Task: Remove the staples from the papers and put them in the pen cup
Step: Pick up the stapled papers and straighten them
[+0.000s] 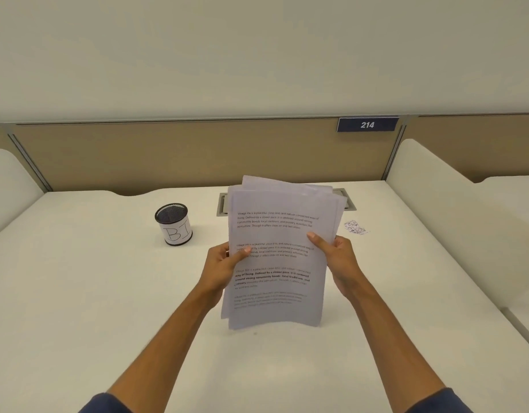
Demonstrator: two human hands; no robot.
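A stack of printed white papers (278, 234) stands nearly upright over the middle of the desk, its sheets slightly fanned at the top. My left hand (221, 269) grips the stack's left edge with the thumb on the front page. On the right edge, my right hand (337, 257) holds it the same way. A black mesh pen cup (174, 223) with a white label reading "BI" stands on the desk to the left of the papers. To the right of the papers lies a small heap of staples (355, 227). No staple is visible on the pages.
The white desk (93, 293) is bounded by a beige partition (168, 156) at the back and white side dividers. A grey cable hatch (223, 204) sits behind the papers. A blue sign (367, 124) reads 214.
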